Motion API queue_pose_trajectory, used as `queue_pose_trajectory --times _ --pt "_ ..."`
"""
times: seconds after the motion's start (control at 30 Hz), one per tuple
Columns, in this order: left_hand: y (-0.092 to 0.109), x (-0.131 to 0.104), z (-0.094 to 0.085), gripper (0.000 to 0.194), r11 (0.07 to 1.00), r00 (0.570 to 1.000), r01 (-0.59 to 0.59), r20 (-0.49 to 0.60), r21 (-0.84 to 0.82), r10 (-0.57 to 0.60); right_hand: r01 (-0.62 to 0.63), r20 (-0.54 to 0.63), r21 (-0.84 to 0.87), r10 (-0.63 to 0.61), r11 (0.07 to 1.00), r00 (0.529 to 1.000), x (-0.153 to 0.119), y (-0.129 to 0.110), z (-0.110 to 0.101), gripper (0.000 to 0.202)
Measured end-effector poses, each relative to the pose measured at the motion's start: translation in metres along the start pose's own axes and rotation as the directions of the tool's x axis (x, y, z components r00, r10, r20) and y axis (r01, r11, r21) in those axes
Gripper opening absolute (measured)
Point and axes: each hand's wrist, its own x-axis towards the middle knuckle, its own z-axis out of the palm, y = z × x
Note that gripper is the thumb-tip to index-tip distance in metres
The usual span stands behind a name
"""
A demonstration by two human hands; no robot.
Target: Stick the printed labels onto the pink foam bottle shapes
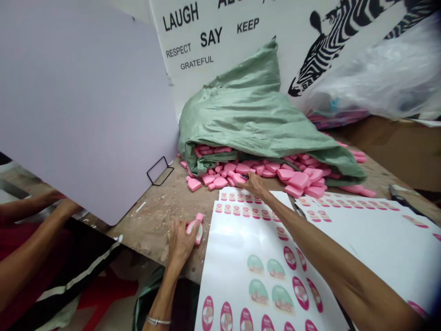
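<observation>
The pink bottle point(199, 233) is small and flat-bodied, with a narrower pink cap and a pale label with a greenish patch on its front. It lies near the tabletop's point(158, 220) front edge, beside the left edge of the label sheet point(227, 257), gripped by the left hand point(181, 241). A green sack point(241, 115) slumps at the back edge, its open mouth spilling many pink bottles point(299, 179). The right hand point(255, 183) reaches that pile, pinching a small dark tool point(244, 176); whether it also grips a bottle, I cannot tell.
</observation>
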Motion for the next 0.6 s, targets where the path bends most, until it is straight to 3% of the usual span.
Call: queue_pose_trajectory --times 0.1,0.17,0.2,0.27,0.33,0.43,0.53,0.6 --pt "0.017 -0.008 -0.008 0.04 0.999 0.982 -0.047 -0.183 0.009 0.047 -0.024 -0.009 0.002 0.024 1.0 1.0 -0.028 -0.009 -0.012 0.055" --pt "0.037 -0.02 -0.008 0.039 0.973 0.973 -0.145 -0.202 -0.178 0.108 -0.01 0.006 0.056 0.01 0.998 1.0 -0.066 -0.019 -0.022 0.055" --pt "0.049 -0.027 -0.006 0.037 0.927 0.982 -0.169 -0.132 -0.335 0.132 0.004 0.021 0.117 -0.007 0.993 1.0 -0.088 -0.026 -0.026 0.054" --pt "0.074 -0.046 0.003 0.039 0.79 0.985 -0.086 0.068 -0.607 0.16 0.022 0.066 0.27 -0.041 0.963 0.997 -0.136 -0.04 -0.034 0.05" --pt "0.093 -0.066 0.013 0.04 0.692 0.966 0.049 0.211 -0.72 0.151 -0.005 0.146 0.406 -0.059 0.914 0.988 -0.178 -0.049 -0.04 0.043" --pt "0.105 -0.09 0.023 0.041 0.609 0.954 0.184 0.288 -0.771 0.078 -0.065 0.245 0.522 -0.077 0.851 0.966 -0.218 -0.043 -0.049 0.035" --pt "0.102 -0.103 0.024 0.042 0.49 0.929 0.278 0.361 -0.826 0.081 -0.105 0.17 0.429 0.034 0.897 0.985 -0.236 -0.012 -0.058 0.033" --pt "0.101 -0.109 0.023 0.039 0.478 0.889 0.329 0.438 -0.815 0.135 -0.103 0.051 0.256 0.093 0.961 0.994 -0.243 0.013 -0.061 0.029"
